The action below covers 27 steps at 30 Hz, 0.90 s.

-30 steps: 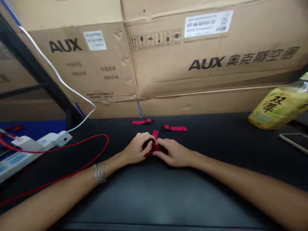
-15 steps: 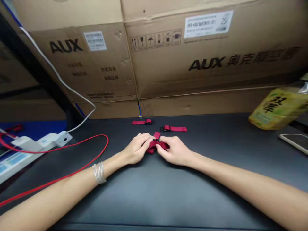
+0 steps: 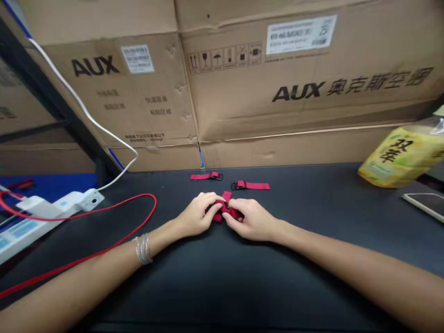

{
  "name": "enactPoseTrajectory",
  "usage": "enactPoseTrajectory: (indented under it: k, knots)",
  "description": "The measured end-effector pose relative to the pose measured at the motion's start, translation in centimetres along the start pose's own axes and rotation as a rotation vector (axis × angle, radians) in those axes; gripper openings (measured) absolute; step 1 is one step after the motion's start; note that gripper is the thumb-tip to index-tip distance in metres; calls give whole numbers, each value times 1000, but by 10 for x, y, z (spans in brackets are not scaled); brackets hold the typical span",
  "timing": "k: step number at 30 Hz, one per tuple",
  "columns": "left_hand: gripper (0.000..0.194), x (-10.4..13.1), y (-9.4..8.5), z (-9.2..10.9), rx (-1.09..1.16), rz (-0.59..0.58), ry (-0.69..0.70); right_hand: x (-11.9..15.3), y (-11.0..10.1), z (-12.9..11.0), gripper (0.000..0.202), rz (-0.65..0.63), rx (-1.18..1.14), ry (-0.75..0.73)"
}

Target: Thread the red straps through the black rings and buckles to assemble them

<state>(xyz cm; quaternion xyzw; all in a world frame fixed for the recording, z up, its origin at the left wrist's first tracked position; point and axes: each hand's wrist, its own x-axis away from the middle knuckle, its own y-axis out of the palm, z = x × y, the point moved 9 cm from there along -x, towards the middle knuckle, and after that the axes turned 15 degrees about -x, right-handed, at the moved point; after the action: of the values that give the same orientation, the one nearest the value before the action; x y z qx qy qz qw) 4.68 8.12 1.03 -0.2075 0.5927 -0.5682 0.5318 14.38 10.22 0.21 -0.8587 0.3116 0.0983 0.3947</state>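
Observation:
Between my two hands is a red webbing strap, bunched up with a dark part partly showing at its middle. My left hand pinches its left side between thumb and fingers. On the other side, my right hand grips it with the thumb in front and fingers curled behind. Much of the strap is covered by my fingers. Beyond my hands lie two similar pieces: a short red strap with a black buckle on the left and another red strap with a black buckle on the right.
Cardboard boxes stand along the back of the black tabletop. At left are a white power strip, a red cable and a white cable. A yellow-labelled bottle and a phone lie at right.
My fingers have shifted slightly on the red strap, and its folds sit differently between them. The other straps and objects have stayed in place.

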Motion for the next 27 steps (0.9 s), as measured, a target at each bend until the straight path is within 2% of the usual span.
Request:
enactPoseTrajectory:
  k: [11, 27]
  knots:
    - [17, 0, -3, -4, 39, 30, -53, 2, 0, -4, 25, -11, -10, -27]
    - [16, 2, -4, 1, 12, 24, -27, 1, -3, -4, 16, 3, -64, -2]
